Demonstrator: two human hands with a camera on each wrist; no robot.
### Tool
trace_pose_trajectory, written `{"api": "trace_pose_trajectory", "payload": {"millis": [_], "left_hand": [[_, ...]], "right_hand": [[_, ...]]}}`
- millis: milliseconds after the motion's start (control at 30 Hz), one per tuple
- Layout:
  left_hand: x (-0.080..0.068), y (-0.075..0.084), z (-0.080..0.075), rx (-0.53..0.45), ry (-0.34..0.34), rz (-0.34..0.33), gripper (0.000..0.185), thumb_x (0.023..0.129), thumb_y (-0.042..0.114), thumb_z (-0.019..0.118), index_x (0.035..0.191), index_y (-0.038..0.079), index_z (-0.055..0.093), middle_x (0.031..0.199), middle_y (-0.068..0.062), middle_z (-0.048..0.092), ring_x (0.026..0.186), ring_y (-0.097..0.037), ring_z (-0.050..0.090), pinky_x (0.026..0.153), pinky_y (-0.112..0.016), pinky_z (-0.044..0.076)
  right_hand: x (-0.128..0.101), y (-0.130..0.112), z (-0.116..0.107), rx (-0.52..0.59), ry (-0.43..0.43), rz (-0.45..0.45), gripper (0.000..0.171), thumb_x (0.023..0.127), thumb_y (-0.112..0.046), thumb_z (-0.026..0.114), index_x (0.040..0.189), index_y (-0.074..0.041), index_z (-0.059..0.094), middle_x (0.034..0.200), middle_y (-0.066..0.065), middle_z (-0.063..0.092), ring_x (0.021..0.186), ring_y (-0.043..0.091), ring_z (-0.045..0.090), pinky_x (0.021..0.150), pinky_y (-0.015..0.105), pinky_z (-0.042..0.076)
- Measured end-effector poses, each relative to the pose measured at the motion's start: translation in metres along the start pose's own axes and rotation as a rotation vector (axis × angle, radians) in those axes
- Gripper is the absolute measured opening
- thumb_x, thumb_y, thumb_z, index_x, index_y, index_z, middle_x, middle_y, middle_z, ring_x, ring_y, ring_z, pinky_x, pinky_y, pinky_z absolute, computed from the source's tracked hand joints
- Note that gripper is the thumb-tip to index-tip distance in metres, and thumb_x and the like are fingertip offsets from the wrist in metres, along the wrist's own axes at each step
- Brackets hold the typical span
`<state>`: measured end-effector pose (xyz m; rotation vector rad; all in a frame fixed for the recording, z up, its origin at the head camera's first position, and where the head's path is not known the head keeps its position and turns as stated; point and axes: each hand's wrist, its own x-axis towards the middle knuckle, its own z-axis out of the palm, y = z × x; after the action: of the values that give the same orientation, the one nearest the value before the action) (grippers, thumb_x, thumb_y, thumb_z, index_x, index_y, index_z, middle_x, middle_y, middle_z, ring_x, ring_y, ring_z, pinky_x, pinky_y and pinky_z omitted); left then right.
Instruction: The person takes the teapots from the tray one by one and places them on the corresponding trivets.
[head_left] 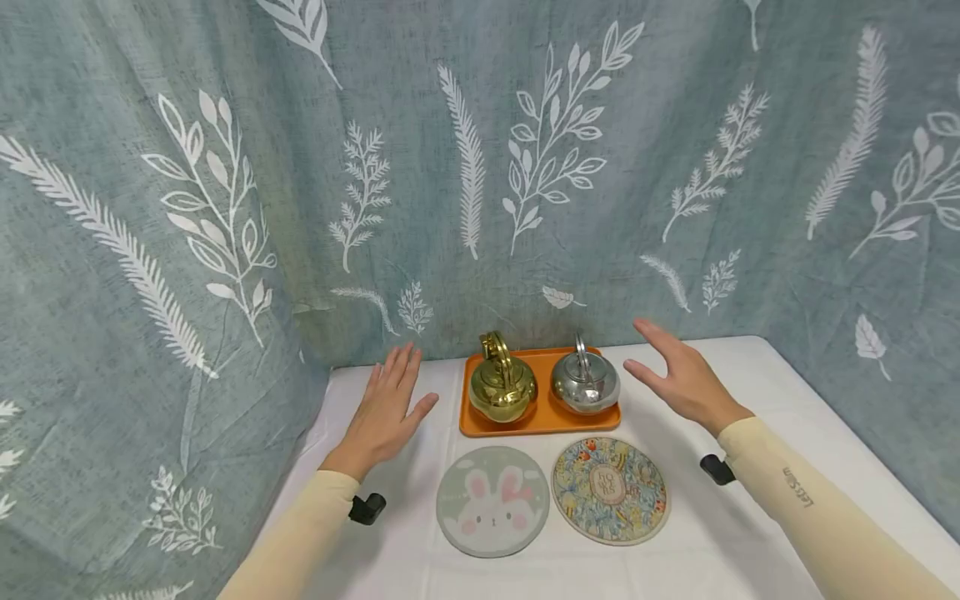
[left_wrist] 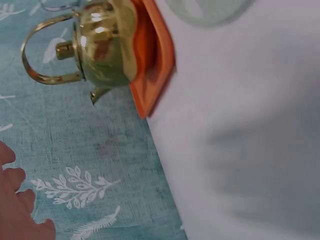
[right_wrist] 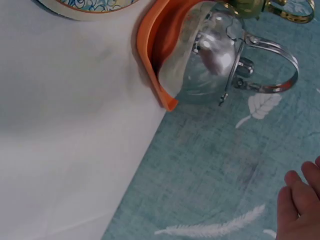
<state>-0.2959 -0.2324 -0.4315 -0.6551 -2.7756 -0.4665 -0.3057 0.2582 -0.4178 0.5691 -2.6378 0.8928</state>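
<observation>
I take the shallow orange plastic tray (head_left: 540, 423) as my landmark; it sits toward the back of the white-covered bench (head_left: 750, 517), close to the leaf-printed blue-green curtain (head_left: 225, 208) that hangs behind and around it. On the tray's left half stands the round polished brass teapot (head_left: 502, 385), and on its right half the round silver metal teapot (head_left: 585, 382), both with their hoop handles raised, so either could be taken from above.

My left hand (head_left: 386, 408) hovers just left of the tray, palm down, fingers straight and spread, holding nothing. My right hand (head_left: 675, 375) hovers just right of the tray, fingers also relaxed and apart, thumb out, palm turned in toward the silver teapot; it touches nothing. The two hands flank the tray, each nearest the pot on its own side. From the left wrist view I see only the fingertips (left_wrist: 17, 210) at the frame's edge, with the brass teapot up ahead on the tray's corner.

In front of the tray, on the side nearer me, lie two flat round mats side by side: a pale green one with a pink-eared rabbit face (head_left: 492, 500) before the brass pot, and a colourful patterned one with a central medallion (head_left: 610, 489) before the silver pot. They look laid out as one resting place per pot.
</observation>
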Motion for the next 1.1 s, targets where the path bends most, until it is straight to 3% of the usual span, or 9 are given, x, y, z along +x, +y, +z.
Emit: {"api": "trace_pose_trajectory", "payload": {"millis": [367, 633, 767, 967, 1100], "left_hand": [[0.004, 0.007, 0.006, -0.313, 0.012, -0.051, 0.072, 0.121, 0.041, 0.035, 0.173, -0.002, 0.011, 0.180, -0.020, 0.005, 0.165, -0.041, 0.002, 0.132, -0.064, 0.006], [0.002, 0.014, 0.009, -0.621, -0.076, -0.169, 0.071, 0.120, 0.049, 0.017, 0.174, 0.004, 0.006, 0.181, -0.014, 0.001, 0.166, -0.036, -0.001, 0.133, -0.058, 0.004], [0.001, 0.016, 0.011, -0.696, -0.101, -0.204, 0.071, 0.120, 0.050, 0.015, 0.175, 0.006, 0.006, 0.181, -0.015, 0.001, 0.166, -0.034, 0.000, 0.133, -0.057, 0.004], [0.001, 0.016, 0.016, -0.804, -0.113, -0.181, 0.066, 0.121, 0.041, 0.012, 0.174, 0.003, 0.005, 0.180, -0.020, 0.001, 0.164, -0.041, 0.006, 0.134, -0.056, 0.008], [0.000, 0.014, 0.019, -0.926, -0.131, -0.185, 0.071, 0.119, 0.048, 0.007, 0.174, 0.003, 0.001, 0.180, -0.021, -0.001, 0.165, -0.041, 0.003, 0.134, -0.056, 0.008]], "right_hand": [[0.005, -0.010, -0.002, 0.032, -0.018, 0.011, 0.075, 0.111, -0.047, 0.062, 0.169, -0.005, 0.038, 0.171, 0.020, 0.038, 0.156, 0.046, 0.034, 0.125, 0.067, 0.029], [0.004, -0.010, 0.003, 0.046, -0.021, 0.035, 0.073, 0.112, -0.049, 0.060, 0.168, -0.006, 0.041, 0.169, 0.020, 0.041, 0.155, 0.045, 0.037, 0.125, 0.067, 0.030], [0.002, -0.010, 0.005, 0.070, -0.016, 0.053, 0.071, 0.113, -0.049, 0.057, 0.167, -0.005, 0.043, 0.167, 0.020, 0.045, 0.154, 0.045, 0.039, 0.125, 0.067, 0.031], [0.003, -0.012, 0.006, 0.113, 0.004, 0.063, 0.066, 0.115, -0.049, 0.053, 0.163, -0.004, 0.049, 0.162, 0.020, 0.051, 0.147, 0.045, 0.048, 0.121, 0.067, 0.037], [0.003, -0.010, 0.010, 0.136, -0.007, 0.065, 0.065, 0.116, -0.049, 0.048, 0.163, -0.003, 0.050, 0.163, 0.020, 0.050, 0.147, 0.045, 0.048, 0.121, 0.067, 0.037]]}}
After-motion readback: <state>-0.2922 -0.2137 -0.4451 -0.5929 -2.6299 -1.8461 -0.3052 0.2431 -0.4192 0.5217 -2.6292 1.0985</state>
